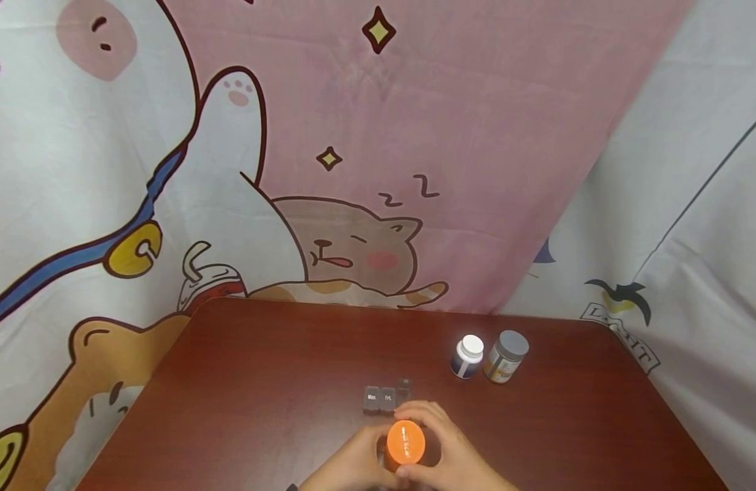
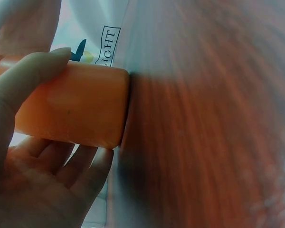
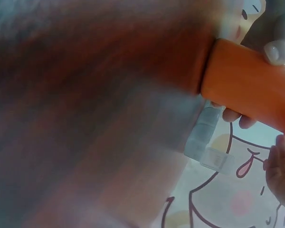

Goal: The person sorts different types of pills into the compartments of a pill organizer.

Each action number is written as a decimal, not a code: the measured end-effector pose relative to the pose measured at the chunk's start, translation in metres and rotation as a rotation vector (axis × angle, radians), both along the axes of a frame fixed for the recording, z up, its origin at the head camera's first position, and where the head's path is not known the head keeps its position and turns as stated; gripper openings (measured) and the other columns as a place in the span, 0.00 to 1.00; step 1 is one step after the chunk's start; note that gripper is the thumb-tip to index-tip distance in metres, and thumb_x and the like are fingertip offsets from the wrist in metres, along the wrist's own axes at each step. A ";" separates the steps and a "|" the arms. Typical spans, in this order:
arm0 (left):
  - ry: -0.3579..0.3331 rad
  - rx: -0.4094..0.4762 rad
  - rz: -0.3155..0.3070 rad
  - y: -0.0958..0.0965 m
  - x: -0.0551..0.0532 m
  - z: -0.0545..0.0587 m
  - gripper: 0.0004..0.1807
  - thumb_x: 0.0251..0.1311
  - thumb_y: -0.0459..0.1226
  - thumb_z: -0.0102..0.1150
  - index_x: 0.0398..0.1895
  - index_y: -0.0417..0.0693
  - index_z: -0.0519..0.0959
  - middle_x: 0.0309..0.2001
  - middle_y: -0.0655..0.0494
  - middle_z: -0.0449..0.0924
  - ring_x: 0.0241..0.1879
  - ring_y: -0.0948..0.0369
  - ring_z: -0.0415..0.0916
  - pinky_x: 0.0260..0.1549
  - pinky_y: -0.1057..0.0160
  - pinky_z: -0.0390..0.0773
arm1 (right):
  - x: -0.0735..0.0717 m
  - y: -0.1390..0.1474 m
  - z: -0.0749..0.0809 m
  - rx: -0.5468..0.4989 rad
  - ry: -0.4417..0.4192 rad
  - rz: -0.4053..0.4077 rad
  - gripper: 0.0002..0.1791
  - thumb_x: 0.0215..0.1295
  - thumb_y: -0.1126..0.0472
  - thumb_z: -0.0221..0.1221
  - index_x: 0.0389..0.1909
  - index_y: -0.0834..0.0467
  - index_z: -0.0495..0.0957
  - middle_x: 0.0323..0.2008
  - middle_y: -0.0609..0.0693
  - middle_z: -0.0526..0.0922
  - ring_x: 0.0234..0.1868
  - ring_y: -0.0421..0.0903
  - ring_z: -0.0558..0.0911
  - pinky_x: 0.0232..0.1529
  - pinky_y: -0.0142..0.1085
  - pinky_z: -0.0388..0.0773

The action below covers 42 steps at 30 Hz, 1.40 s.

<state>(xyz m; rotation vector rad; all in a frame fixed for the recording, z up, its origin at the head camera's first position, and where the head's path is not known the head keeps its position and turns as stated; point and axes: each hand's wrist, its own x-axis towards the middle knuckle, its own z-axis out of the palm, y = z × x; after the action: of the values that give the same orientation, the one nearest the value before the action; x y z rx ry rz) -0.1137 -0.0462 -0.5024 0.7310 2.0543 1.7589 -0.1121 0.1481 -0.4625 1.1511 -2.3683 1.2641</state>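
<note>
An orange bottle with raised lettering on its round orange top stands upright near the front of the table. In the left wrist view its smooth orange body has its base right at the tabletop. My left hand grips the body, thumb on one side and fingers on the other. From the right, my right hand holds the upper part, its thumb and index finger curved round it. Just beyond the hands lies a grey translucent pill organizer marked with day names; one small lid stands up at its right end.
A white-capped bottle with a dark label stands back right on the dark red wooden table. Beside it is a wider grey-lidded jar. A printed cartoon cloth hangs behind the table's far edge.
</note>
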 end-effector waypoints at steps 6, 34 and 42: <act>-0.015 -0.076 0.019 -0.002 0.000 0.003 0.29 0.36 0.39 0.73 0.48 0.63 0.77 0.43 0.65 0.83 0.38 0.66 0.78 0.43 0.62 0.77 | 0.001 -0.002 0.019 0.215 0.188 -0.006 0.34 0.47 0.48 0.69 0.58 0.46 0.71 0.54 0.40 0.76 0.54 0.38 0.70 0.49 0.43 0.76; -0.043 -0.026 0.005 0.000 0.001 0.004 0.28 0.37 0.35 0.73 0.47 0.60 0.79 0.40 0.63 0.84 0.35 0.66 0.80 0.37 0.68 0.82 | 0.005 0.015 0.062 0.538 -0.009 0.056 0.22 0.62 0.39 0.53 0.58 0.33 0.69 0.51 0.37 0.72 0.48 0.37 0.71 0.48 0.44 0.81; 0.018 -0.092 0.031 -0.001 0.001 0.005 0.30 0.35 0.36 0.75 0.49 0.60 0.78 0.44 0.64 0.83 0.42 0.67 0.77 0.47 0.60 0.78 | 0.008 0.052 0.051 0.511 -0.195 -0.101 0.22 0.56 0.35 0.56 0.52 0.33 0.68 0.51 0.32 0.74 0.49 0.36 0.73 0.49 0.49 0.80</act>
<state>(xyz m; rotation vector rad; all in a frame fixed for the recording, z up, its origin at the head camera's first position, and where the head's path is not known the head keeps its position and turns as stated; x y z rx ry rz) -0.1129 -0.0469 -0.4978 0.6942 2.1533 1.6675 -0.1044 0.2002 -0.4118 1.0477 -2.9635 0.7868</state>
